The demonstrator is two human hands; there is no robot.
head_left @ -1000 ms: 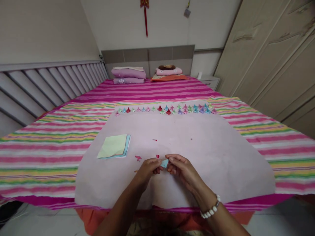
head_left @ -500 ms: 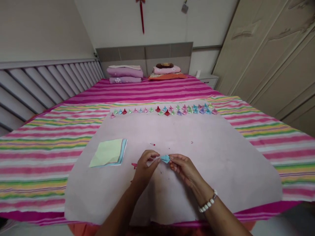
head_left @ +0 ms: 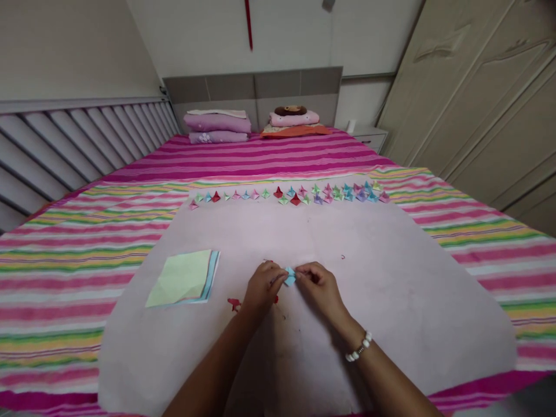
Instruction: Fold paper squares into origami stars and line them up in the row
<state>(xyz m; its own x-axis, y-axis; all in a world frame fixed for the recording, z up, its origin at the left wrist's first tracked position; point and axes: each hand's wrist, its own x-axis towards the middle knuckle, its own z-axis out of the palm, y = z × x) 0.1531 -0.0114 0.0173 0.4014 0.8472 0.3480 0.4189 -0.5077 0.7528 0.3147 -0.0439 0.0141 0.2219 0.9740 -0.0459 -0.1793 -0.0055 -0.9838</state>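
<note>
A small folded piece of light-blue paper (head_left: pixel 289 277) is held between my two hands, above the middle of the pale mat (head_left: pixel 391 289). My left hand (head_left: pixel 262 286) pinches its left side between thumb and forefinger. On the right side, my right hand (head_left: pixel 320 285) grips it with thumb and fingertips; a white beaded bracelet circles that wrist. Red paper scraps (head_left: pixel 234 303) lie beside my left hand, one partly hidden by it. Left of the hands sits a stack of square paper sheets (head_left: pixel 180 278), pale green on top with blue and white edges showing.
Rows of small folded paper boats (head_left: pixel 295 200) in several colours line the far edge of the mat. Striped bedding (head_left: pixel 65 266) surrounds the mat. Folded purple bedding (head_left: pixel 217 121) and a pink pile (head_left: pixel 294 119) rest by the headboard. A slatted rail (head_left: pixel 87 133) stands at left.
Both hands have closed in on the blue paper, and its visible face has turned. My left hand has shifted, uncovering more red scraps. The view has tilted slightly downward.
</note>
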